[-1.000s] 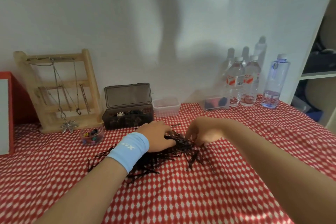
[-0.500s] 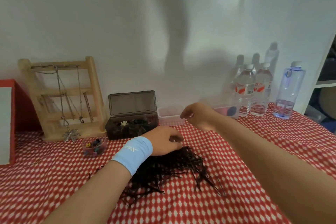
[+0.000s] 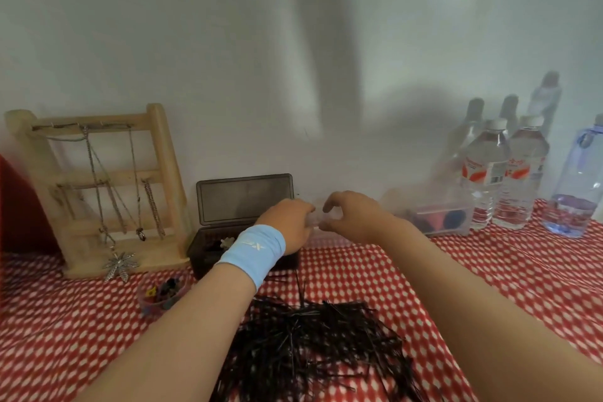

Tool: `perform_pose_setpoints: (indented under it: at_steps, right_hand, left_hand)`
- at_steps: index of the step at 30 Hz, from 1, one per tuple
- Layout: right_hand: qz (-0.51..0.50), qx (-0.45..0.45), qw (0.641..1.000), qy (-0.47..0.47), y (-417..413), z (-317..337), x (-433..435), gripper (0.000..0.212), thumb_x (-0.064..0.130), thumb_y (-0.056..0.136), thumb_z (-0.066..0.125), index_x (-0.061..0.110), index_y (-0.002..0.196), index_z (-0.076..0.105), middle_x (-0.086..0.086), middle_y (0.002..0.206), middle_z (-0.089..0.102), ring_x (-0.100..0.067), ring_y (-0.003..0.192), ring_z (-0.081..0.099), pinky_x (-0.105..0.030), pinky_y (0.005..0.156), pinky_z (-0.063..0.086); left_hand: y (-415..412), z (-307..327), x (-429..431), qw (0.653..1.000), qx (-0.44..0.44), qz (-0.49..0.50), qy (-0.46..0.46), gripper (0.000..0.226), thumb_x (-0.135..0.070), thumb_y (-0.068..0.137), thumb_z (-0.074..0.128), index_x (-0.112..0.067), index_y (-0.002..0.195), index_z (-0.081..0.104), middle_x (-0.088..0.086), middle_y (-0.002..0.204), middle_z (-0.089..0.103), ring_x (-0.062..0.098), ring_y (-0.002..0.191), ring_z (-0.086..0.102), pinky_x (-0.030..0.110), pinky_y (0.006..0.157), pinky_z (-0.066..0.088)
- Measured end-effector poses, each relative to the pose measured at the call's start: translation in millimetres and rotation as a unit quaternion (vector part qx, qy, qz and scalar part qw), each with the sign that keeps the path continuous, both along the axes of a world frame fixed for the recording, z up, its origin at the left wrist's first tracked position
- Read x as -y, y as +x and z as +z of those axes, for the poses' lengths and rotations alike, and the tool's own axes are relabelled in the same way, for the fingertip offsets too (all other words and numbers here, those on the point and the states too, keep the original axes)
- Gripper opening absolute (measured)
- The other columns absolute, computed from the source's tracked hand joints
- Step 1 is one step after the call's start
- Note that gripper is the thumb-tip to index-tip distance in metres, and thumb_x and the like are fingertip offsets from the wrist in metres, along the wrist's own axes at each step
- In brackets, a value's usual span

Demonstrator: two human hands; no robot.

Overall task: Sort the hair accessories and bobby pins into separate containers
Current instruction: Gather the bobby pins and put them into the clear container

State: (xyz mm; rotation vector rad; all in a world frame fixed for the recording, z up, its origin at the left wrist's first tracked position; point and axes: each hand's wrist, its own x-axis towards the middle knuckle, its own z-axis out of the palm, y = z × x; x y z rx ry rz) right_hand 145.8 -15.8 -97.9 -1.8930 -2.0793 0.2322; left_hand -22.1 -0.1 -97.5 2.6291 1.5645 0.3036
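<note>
Tablecloth [image 3: 359,271]; right hand [image 3: 354,217] perhaps touching container [image 3: 329,238]

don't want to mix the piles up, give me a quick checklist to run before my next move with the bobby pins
1. Hands at the target: ok. The left hand and right hand are both up at the small clear container by the wall.
2. Container open: cannot tell, as it is blurred and partly hidden by the hands.
3. Pins in the fingers: cannot tell.
4. Bobby pin pile in reach: ok, it lies on the cloth just in front.
5. Dark box kept apart: ok, its lid is up and it stands left of the container.
6. Water bottles out of the way: ok, they stand upright to the right.
</note>
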Motion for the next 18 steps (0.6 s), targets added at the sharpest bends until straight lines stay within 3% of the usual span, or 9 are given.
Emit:
perform_pose_setpoints:
  at_steps: [3, 6, 10, 15, 18]
  right_hand:
    - [-0.012, 0.011, 1.000, -0.018, 11, 8, -3, 0.046, 0.043, 0.085, 0.071, 0.028, 0.127, 0.057, -0.001, 0.132, 0.056, -0.023, 0.118, 0.054, -0.042, 0.102, 0.047]
    - [-0.057, 0.022, 0.996, -0.064, 26, 13, -4, 0.051, 0.024, 0.086, 0.063, 0.023, 0.134, 0.048, -0.009, 0.133, 0.050, -0.029, 0.117, 0.053, -0.042, 0.097, 0.049]
    - [-0.090, 0.094, 0.984, -0.125, 36, 16, 0, 0.059, 0.024, 0.089, 0.063, 0.017, 0.143, 0.040, -0.010, 0.142, 0.051, -0.032, 0.124, 0.054, -0.045, 0.101, 0.047]
    - [-0.008, 0.082, 0.993, -0.089, 26, 6, -4, 0.083, 0.023, 0.083, 0.068, 0.026, 0.154, 0.026, -0.009, 0.151, 0.038, -0.033, 0.134, 0.045, -0.048, 0.109, 0.043]
    - [0.037, 0.040, 0.997, -0.054, 16, -5, -5, 0.079, 0.026, 0.084, 0.070, 0.031, 0.153, 0.030, -0.005, 0.152, 0.036, -0.029, 0.132, 0.046, -0.046, 0.108, 0.044]
  left_hand:
    - [6, -4, -6, 0.996, -0.059, -0.023, 0.060, 0.043, -0.030, 0.098, 0.049, -0.023, 0.141, 0.051, 0.003, 0.139, 0.053, 0.025, 0.129, 0.043, 0.039, 0.108, 0.035]
    - [6, -8, -11, 0.995, -0.061, -0.032, 0.075, 0.041, -0.031, 0.093, 0.052, -0.027, 0.133, 0.058, -0.001, 0.132, 0.055, 0.022, 0.125, 0.044, 0.038, 0.106, 0.036]
    - [12, -7, -13, 0.994, -0.064, -0.043, 0.077, 0.047, -0.036, 0.084, 0.065, -0.024, 0.128, 0.058, -0.003, 0.128, 0.055, 0.019, 0.121, 0.047, 0.033, 0.104, 0.037]
    - [16, -5, -12, 0.996, -0.040, -0.029, 0.070, 0.042, -0.029, 0.087, 0.066, -0.021, 0.128, 0.057, -0.002, 0.127, 0.057, 0.019, 0.117, 0.053, 0.032, 0.100, 0.042]
    - [12, -6, -11, 0.999, 0.002, -0.015, 0.046, 0.042, -0.026, 0.088, 0.065, -0.023, 0.129, 0.059, -0.002, 0.128, 0.058, 0.018, 0.116, 0.056, 0.031, 0.100, 0.045]
